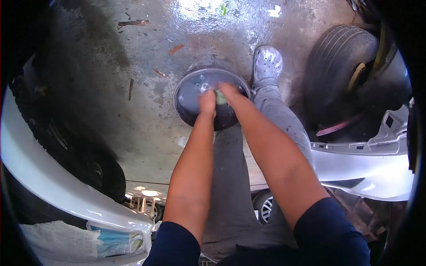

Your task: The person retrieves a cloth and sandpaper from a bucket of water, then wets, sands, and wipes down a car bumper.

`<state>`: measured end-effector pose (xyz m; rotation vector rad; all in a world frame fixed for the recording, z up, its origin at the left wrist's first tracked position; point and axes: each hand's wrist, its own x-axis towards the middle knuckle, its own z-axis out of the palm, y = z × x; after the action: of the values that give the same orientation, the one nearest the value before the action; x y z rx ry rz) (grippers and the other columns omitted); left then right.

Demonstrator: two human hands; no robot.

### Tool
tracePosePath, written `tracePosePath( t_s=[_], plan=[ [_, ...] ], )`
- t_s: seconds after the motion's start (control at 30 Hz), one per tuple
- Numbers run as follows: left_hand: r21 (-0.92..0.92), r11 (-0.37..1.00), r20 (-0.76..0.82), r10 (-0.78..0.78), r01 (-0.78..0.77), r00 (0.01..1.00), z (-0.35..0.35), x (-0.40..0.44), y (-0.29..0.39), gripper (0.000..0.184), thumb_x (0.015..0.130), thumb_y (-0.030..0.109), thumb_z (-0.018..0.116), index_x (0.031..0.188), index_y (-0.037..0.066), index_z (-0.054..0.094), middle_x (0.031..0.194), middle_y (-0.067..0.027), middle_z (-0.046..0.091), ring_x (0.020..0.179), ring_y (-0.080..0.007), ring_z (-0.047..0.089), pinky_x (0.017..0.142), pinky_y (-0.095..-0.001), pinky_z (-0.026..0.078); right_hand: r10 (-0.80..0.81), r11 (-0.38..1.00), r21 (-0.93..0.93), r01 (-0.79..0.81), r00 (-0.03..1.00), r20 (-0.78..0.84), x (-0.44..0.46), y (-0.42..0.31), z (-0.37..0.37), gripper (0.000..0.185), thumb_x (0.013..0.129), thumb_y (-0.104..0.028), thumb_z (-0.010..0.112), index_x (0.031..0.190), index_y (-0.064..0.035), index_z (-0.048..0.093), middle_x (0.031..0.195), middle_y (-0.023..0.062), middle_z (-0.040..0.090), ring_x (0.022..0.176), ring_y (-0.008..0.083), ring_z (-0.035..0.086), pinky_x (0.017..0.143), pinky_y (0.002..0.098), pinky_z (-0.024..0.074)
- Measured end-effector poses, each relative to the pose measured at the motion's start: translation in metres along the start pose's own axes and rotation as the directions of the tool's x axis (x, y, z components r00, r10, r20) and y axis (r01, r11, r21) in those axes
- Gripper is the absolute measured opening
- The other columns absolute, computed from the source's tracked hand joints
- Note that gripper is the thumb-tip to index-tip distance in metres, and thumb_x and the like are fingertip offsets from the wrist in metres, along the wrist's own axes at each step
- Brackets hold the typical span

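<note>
A dark bucket (179, 111) of greyish water with some suds stands on the floor in front of me. My left hand (207, 103) and my right hand (229, 92) are both over the bucket's opening, close together. Between them is a bunched pale green cloth (221, 98), gripped from both sides. Its lower end and most of my fingertips are hidden or blurred, so whether the cloth touches the water cannot be made out.
A worn tire (339, 57) lies at the right, above a white car bumper (364, 166). On the left is a white car body panel (49, 186) beside a dark tire (100, 170). Wood scraps (133, 23) lie on the wet concrete floor near my grey clog (268, 62).
</note>
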<state>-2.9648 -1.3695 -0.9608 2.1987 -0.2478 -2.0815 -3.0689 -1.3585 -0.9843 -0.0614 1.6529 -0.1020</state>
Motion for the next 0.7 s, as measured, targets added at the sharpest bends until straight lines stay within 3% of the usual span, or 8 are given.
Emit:
tracePosePath(
  t_s=[0.07,0.17,0.23,0.3,0.43,0.6,0.63,0.7],
  plan=[
    [-0.014,0.999,0.03,-0.028,0.028,0.999,0.0,-0.002,-0.003,0.075,0.096,0.047,0.061,0.148,-0.003,0.039,0.143,-0.015,0.052,0.129,-0.0298,0.051,0.108,-0.0432,0.041,0.082,0.99,0.114,-0.08,0.997,-0.012,0.006,0.003,0.006,0.049,0.099,-0.032,0.052,0.135,0.0007,0.06,0.137,0.0244,0.061,0.13,0.0366,0.057,0.106,0.0446,0.0435],
    [-0.053,0.997,-0.056,-0.063,0.06,0.996,0.035,-0.088,0.047,0.084,0.095,0.055,0.06,0.155,0.003,0.034,0.161,-0.0179,0.034,0.149,-0.0301,0.028,0.12,-0.0461,0.024,-0.013,0.861,0.495,0.118,0.977,-0.211,-0.063,-0.004,-0.002,0.047,0.097,-0.025,0.055,0.137,0.0001,0.057,0.134,0.02,0.063,0.124,0.033,0.059,0.101,0.0412,0.0464],
    [-0.2,0.979,0.148,-0.021,0.05,0.989,0.02,-0.127,0.045,0.084,0.093,0.058,0.061,0.155,0.007,0.034,0.158,-0.0153,0.038,0.145,-0.0304,0.036,0.117,-0.0486,0.029,-0.106,0.841,0.526,0.126,0.992,-0.068,-0.13,-0.013,-0.026,0.052,0.094,-0.015,0.059,0.143,-0.0002,0.048,0.119,0.0127,0.067,0.111,0.0232,0.062,0.096,0.0361,0.0477],
    [-0.263,0.965,0.164,0.057,-0.012,0.985,0.01,-0.192,0.062,0.076,0.094,0.052,0.065,0.154,0.014,0.039,0.154,-0.0108,0.044,0.141,-0.0251,0.042,0.114,-0.0433,0.035,-0.14,0.837,0.512,0.194,0.98,-0.141,-0.241,-0.051,-0.042,0.047,0.094,-0.014,0.059,0.138,0.0016,0.053,0.119,0.0106,0.067,0.112,0.0202,0.061,0.095,0.0334,0.0479],
    [-0.498,0.86,0.148,0.209,-0.11,0.967,-0.046,-0.372,0.148,0.059,0.093,0.026,0.073,0.144,0.011,0.047,0.138,-0.0095,0.055,0.125,-0.0237,0.056,0.1,-0.0403,0.049,-0.484,0.758,0.593,0.27,0.843,0.235,-0.418,-0.115,-0.062,0.034,0.097,-0.014,0.058,0.128,-0.0007,0.061,0.12,0.009,0.066,0.111,0.0176,0.061,0.096,0.0332,0.0484],
    [-0.037,0.775,0.018,0.632,-0.631,0.775,-0.116,-0.587,0.286,0.035,0.081,0.003,0.075,0.11,0.008,0.056,0.1,-0.0024,0.065,0.089,-0.013,0.063,0.078,-0.0302,0.054,-0.859,0.454,0.733,0.506,0.467,0.21,-0.591,-0.213,-0.021,0.033,0.099,-0.005,0.056,0.133,-0.0015,0.055,0.129,0.0089,0.061,0.12,0.0185,0.058,0.107,0.0343,0.043],
    [0.319,0.695,-0.058,0.693,-0.644,0.719,-0.122,-0.635,0.323,0.032,0.08,0.002,0.073,0.107,0.009,0.057,0.095,-0.0019,0.064,0.087,-0.0108,0.061,0.074,-0.029,0.052,-0.867,0.367,0.81,0.458,0.483,0.119,-0.609,-0.23,0.002,0.033,0.101,-0.008,0.057,0.133,-0.0012,0.054,0.13,0.0089,0.06,0.122,0.017,0.055,0.106,0.0336,0.0427],
    [0.528,0.563,0.029,0.737,-0.636,0.676,-0.149,-0.695,0.374,0.031,0.08,0.004,0.065,0.11,0.007,0.059,0.102,-0.0054,0.066,0.097,-0.0127,0.062,0.085,-0.0311,0.052,-0.843,0.293,0.801,0.522,0.537,-0.042,-0.631,-0.253,0.052,0.036,0.103,-0.014,0.055,0.137,-0.0013,0.05,0.134,0.0122,0.058,0.129,0.0201,0.052,0.108,0.0357,0.0411]
  ],
)
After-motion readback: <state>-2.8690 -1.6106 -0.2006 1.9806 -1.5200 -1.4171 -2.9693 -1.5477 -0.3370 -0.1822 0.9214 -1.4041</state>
